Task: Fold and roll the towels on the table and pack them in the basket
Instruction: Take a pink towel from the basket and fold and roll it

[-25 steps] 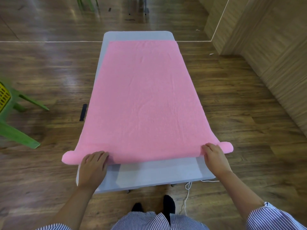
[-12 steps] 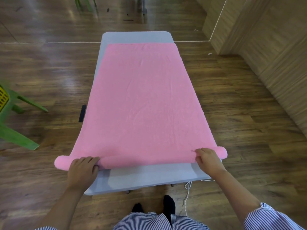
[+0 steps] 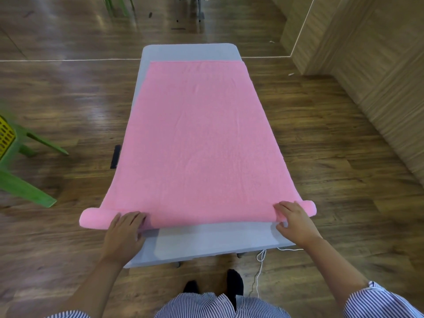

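As the pink towel lay along the counter, its six o'clock roll had thickened since a second ago — left hand and right hand pinched it, fingers curled over; rolling barely begun, basket packing far off.

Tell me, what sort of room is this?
Probably a plain indoor workroom, not a home: a bare wooden floor, wood-panelled walls, and one narrow grey table with a pink towel on it.
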A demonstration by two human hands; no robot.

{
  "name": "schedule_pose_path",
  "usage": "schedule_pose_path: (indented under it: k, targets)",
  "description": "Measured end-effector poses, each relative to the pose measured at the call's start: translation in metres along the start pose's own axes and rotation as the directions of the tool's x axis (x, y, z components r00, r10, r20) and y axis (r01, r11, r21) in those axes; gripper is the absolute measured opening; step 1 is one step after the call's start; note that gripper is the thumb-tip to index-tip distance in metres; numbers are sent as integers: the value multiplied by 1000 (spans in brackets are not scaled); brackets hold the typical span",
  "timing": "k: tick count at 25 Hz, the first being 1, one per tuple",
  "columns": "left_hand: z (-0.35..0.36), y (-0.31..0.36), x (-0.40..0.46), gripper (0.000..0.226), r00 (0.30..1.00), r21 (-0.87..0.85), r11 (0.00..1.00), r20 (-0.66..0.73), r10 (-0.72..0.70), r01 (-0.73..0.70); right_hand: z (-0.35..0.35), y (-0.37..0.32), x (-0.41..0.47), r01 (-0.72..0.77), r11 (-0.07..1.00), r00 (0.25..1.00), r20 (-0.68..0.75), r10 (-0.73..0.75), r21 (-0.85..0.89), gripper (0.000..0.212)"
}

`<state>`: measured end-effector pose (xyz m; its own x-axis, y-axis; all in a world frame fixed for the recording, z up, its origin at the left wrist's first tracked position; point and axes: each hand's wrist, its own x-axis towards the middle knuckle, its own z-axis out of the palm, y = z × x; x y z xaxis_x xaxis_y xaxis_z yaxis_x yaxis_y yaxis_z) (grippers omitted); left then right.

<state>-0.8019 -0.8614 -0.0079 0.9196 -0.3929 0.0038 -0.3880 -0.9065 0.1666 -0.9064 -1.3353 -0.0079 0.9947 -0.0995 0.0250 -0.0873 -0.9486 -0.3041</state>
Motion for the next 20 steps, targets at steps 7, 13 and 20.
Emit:
schedule_pose_path:
  k: [7,13,20]
  targets:
    - [-12,14,7,43,1000,11,1000,1,-3,3,-12,1,9,-37,999,990,137,33,22,33]
    - [-14,14,14,41,988,3,1000,-155,15,-15,-21,-5,14,-17,998,1000,8,18,-58,36]
    - [0,11,0,44,934,-41,933,-14,-358,357,-12,-3,5,-137,987,991,7,137,79,36]
